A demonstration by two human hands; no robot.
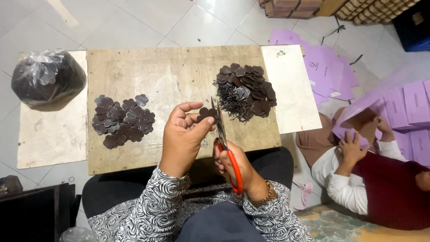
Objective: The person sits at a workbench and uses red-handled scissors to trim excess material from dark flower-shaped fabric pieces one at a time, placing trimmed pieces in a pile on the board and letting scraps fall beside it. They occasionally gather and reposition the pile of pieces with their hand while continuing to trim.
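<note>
A bare plywood board (165,74) rests on the tiled floor (134,22). On it, a pile of dark brown flower-shaped cutouts (122,121) lies at nine o'clock, and a taller heap of uncut dark flower pieces (245,89) at two o'clock.

right hand (233,163) fingers hidden, co-worker (376,179) cut off

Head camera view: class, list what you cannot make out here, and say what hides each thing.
- Dark flower piece: partly covered by the left hand and the scissors.
- Right hand: fingers tucked under the red handles, grip unclear.
- Black plastic bag: contents hidden by glare.
- Right heap of pieces: lower layers buried.
- Co-worker's purple boxes: cut by the right edge.
</note>
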